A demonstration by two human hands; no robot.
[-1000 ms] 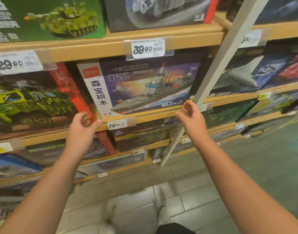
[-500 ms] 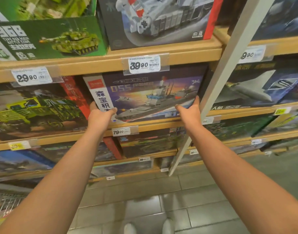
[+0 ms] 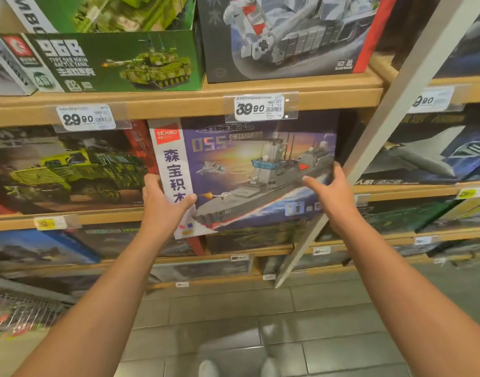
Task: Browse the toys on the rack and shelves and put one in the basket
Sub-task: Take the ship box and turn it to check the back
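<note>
head view, toy aisle. a warship box, purple-fronted with a grey ship and the figures 055, sits tilted in front of the second wooden shelf from the top, its lower edge hanging forward of the shelf below and its right end higher than its left. the left hand grips the box at its lower left corner, thumb laid across the white brand strip on the front, fingers curled behind the edge. the right hand holds the right edge, thumb on the front face and fingers wrapped round the side; how far they reach behind is hidden. left of the box stands a green truck box; above it on the upper shelf rest a green tank box, marked 96b, and a grey vehicle box. price tags reading 29.90 and 39.90 clip to the shelf edge. a white upright post slants just right of the right hand, with a dark aircraft box beyond it. lower shelves carry further boxes, blurred. a wire basket, possibly a trolley, shows at the near left edge. grey floor tiles lie below, with two shoe tips at the near edge.
</note>
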